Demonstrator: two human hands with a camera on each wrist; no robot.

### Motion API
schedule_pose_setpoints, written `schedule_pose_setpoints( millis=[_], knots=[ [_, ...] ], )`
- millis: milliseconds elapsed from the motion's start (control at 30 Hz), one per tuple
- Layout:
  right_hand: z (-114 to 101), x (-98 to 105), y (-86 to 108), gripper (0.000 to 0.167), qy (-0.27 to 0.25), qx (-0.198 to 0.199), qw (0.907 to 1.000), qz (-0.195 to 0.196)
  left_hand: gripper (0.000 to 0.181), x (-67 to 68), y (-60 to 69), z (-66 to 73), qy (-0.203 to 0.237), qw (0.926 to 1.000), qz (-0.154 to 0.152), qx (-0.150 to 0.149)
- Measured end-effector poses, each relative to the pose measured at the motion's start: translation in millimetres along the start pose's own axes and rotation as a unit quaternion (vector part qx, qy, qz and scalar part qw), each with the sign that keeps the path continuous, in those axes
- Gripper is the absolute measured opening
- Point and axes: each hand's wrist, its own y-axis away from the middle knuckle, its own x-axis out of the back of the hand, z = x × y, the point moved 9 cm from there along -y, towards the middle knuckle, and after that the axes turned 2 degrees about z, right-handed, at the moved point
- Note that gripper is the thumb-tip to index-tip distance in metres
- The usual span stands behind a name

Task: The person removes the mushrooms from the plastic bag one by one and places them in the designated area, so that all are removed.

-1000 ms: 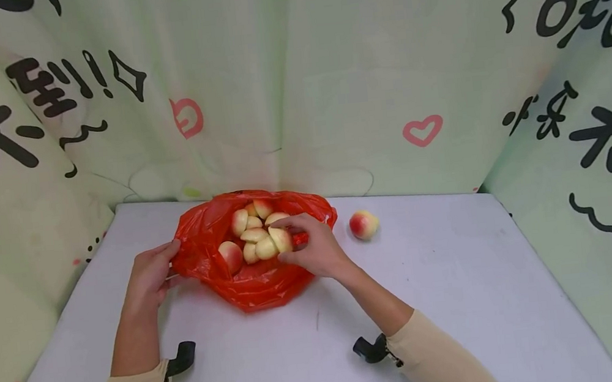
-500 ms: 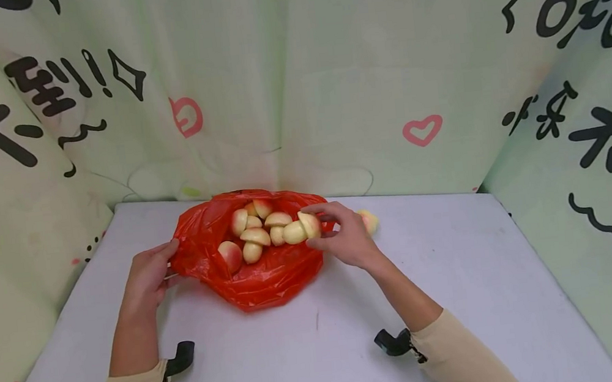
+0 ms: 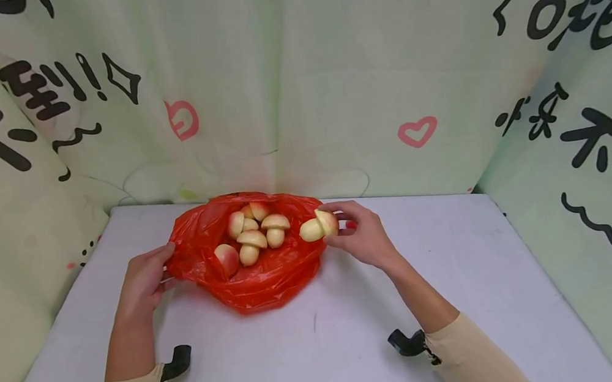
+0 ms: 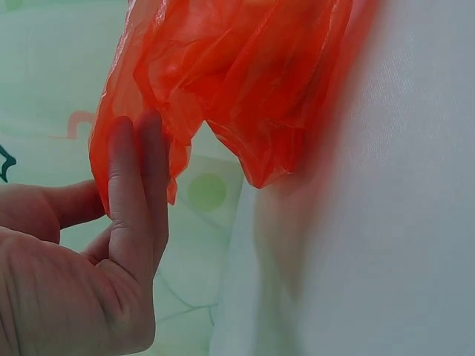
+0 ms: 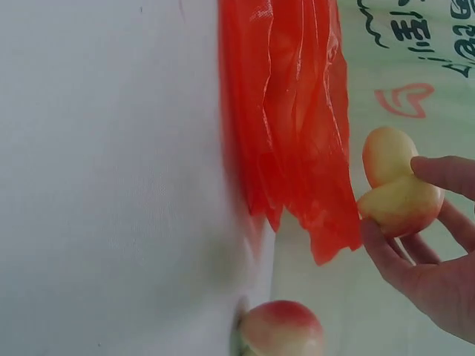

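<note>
A red plastic bag (image 3: 271, 286) lies with its mouth open on the white table. Inside it are several model mushrooms (image 3: 252, 240) with cream stems and red-tinged caps. My left hand (image 3: 145, 277) pinches the bag's left edge; in the left wrist view the thumb and fingers lie on either side of the plastic. At the bag's right rim, my right hand (image 3: 360, 232) holds one mushroom (image 3: 312, 230) by its cap, its stem pointing left. The right wrist view shows the thumb on one side of that cap and fingers on the other.
Another mushroom (image 5: 282, 328) lies on the table (image 5: 133, 222) to the right of the bag; my right hand hides it in the head view. A pale green curtain (image 3: 339, 77) with black writing surrounds the table's back and sides.
My right hand has lifted a mushroom from the pile and carried it right, to the bag's rim. The loose mushroom on the table has become hidden behind that hand. My left hand keeps its grip.
</note>
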Motion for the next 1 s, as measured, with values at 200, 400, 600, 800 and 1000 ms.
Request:
schedule_pose_setpoints(
  millis=[200,400,600,800,1000],
  knots=[
    [4.8,12.9,3.5,0.052,0.005,-0.005,0.9999,0.009,0.069,0.6,0.1,0.4,0.0,1.0,0.002,-0.002],
    [13.9,23.8,6.5,0.051,-0.015,-0.013,0.9998,0.008,0.067,1.0,0.7,3.5,0.003,0.9999,-0.002,-0.016],
    [23.2,34.6,12.0,0.052,-0.02,-0.022,0.9995,0.014,0.067,-0.8,1.3,2.0,-0.004,0.9998,-0.002,-0.017],
    [35.2,44.9,18.6,0.053,-0.002,-0.032,0.9993,0.02,0.068,-1.7,1.3,1.3,-0.003,0.9999,0.0,-0.013],
    [43.1,52.3,26.5,0.053,0.005,-0.037,0.999,0.025,0.067,-1.3,0.3,0.3,0.0,1.0,-0.001,-0.008]
  ],
)
